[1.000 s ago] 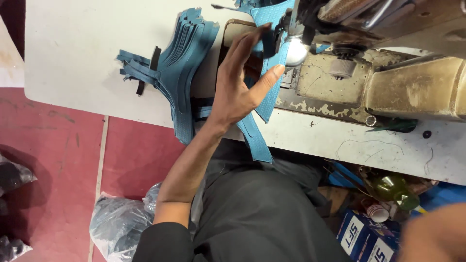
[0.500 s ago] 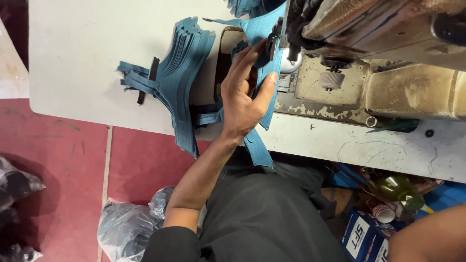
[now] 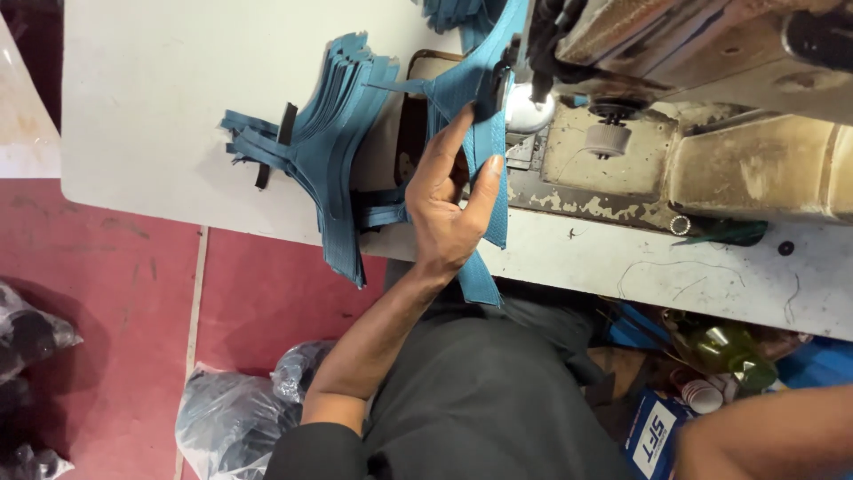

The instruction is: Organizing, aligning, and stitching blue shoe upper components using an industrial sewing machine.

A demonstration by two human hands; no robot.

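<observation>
On the white bench [image 3: 160, 116], beside the worn sewing machine [image 3: 711, 133], the left hand [image 3: 449, 209] lies on a teal fabric piece [image 3: 480, 116] that runs up under the machine's needle area. Its fingers [image 3: 444, 151] are spread, the thumb stretched out along the strip's right edge, pressing the cloth flat rather than pinching it; the strip's lower end hangs over the bench edge toward the person's lap. Just left of the hand sits a stack of like teal pieces [image 3: 338, 151], fanned, with a black strap [image 3: 275, 142] across its tails. On the red floor [image 3: 267, 293] below, clear plastic bags [image 3: 227, 422] hold dark items, too blurred to tell. The right forearm [image 3: 764, 436] shows at the lower right corner; its fingers are out of view.
</observation>
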